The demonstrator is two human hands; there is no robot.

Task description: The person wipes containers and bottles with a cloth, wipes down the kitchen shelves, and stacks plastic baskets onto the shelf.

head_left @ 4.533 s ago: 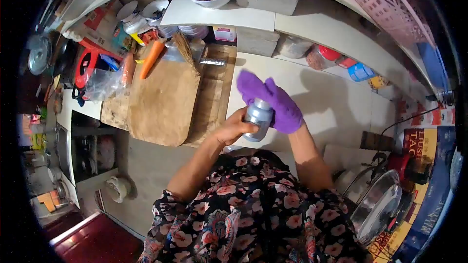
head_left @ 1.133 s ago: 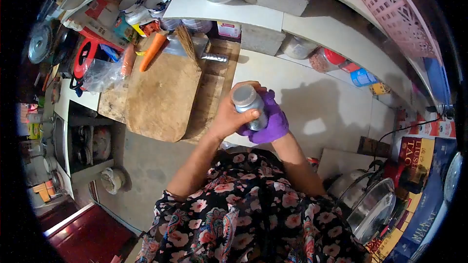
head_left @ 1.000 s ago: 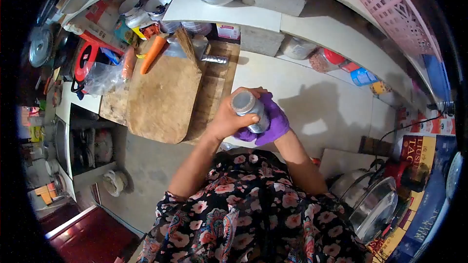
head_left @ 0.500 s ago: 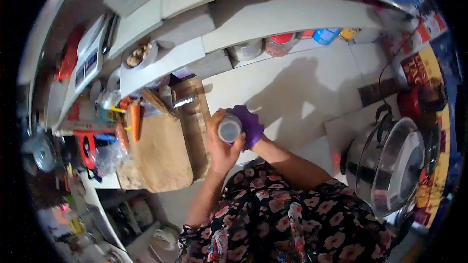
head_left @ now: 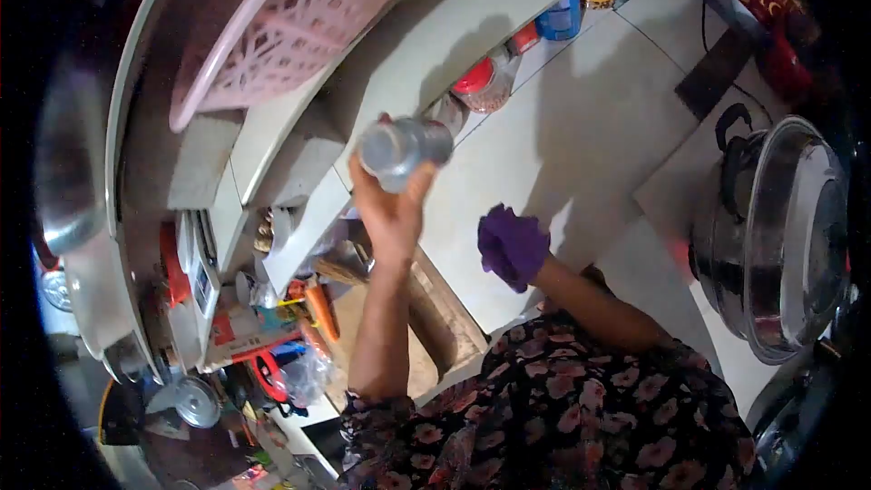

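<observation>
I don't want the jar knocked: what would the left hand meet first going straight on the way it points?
Led by its jar, the left hand would probably meet the white shelf ahead, though one view leaves depth unclear.

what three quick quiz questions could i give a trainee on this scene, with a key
1. Which of the two hands holds the jar?
2. True or false: the right hand is apart from the jar.
3. What colour is the basket? A) green B) pink C) black

Key: 1. the left hand; 2. true; 3. B
</observation>
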